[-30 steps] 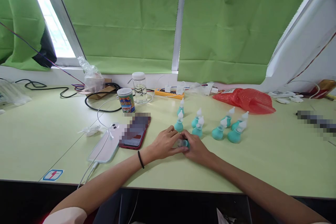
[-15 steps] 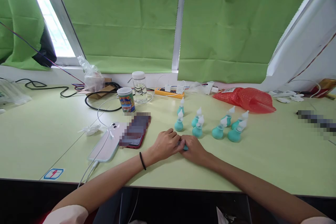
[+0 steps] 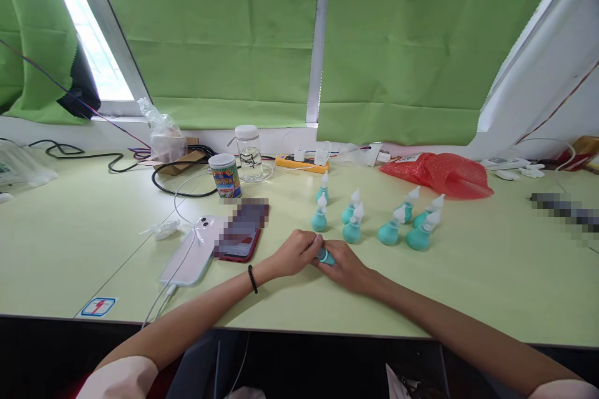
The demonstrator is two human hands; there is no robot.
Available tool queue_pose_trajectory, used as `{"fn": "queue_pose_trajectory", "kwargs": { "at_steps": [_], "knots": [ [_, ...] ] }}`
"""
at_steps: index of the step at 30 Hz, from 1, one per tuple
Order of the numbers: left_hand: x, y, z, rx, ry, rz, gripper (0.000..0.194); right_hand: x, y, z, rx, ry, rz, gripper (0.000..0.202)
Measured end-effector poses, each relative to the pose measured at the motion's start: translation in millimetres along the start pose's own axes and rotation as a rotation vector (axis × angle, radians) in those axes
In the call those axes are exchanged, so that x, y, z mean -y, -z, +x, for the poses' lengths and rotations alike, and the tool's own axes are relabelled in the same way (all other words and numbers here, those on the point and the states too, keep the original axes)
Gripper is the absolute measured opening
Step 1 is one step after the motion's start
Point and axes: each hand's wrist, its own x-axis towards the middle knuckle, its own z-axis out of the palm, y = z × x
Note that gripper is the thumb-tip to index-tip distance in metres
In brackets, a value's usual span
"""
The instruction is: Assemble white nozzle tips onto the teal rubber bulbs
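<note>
Both hands meet over the table in front of me, closed around one nasal aspirator (image 3: 326,256). Its teal bulb rests in my right hand (image 3: 349,267), with the fingers wrapped round it. My left hand (image 3: 297,252) pinches the tip end, which its fingers mostly hide. Just beyond the hands, several more teal aspirators with white pointed tips stand on the table. The nearest are one aspirator (image 3: 319,220) ahead of my left hand and another aspirator (image 3: 352,232) ahead of my right. A further aspirator (image 3: 418,238) stands off to the right.
Left of my hands lie a red-edged phone (image 3: 241,252) and a pale phone (image 3: 189,255) with a white cable. Behind them stand a printed can (image 3: 225,177) and a clear jar (image 3: 249,159). An orange power strip (image 3: 302,164) and a red plastic bag (image 3: 449,176) lie at the back.
My left hand has turned and its fingers have shifted slightly, so more of the held aspirator shows between the hands. The standing aspirators have not moved.
</note>
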Motion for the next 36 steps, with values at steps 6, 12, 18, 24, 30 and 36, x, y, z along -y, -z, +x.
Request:
{"fn": "queue_pose_trajectory", "kwargs": {
  "at_steps": [6,12,18,24,30,36],
  "knots": [
    [0,0.2,1,0.0,0.072,-0.087,0.038,-2,-2,0,0.005,-0.004,0.019,0.013],
    [0,1.1,2,-0.005,0.104,-0.194,0.04,-2,1,0,0.013,0.028,-0.021,0.014],
    [4,8.7,2,-0.219,0.287,-0.321,0.046,2,6,-2,-0.081,0.155,-0.091,0.016],
    [14,16.5,4,-0.285,0.22,0.183,0.034,9,15,-5,-0.093,0.043,0.097,0.006],
    [39,12.5,5,-0.225,0.28,0.504,0.023,13,17,-3,-0.089,-0.099,0.092,0.014],
    [49,8.0,4,-0.126,0.258,0.54,0.029,6,12,2,-0.169,-0.06,0.059,0.023]
  ]
}}
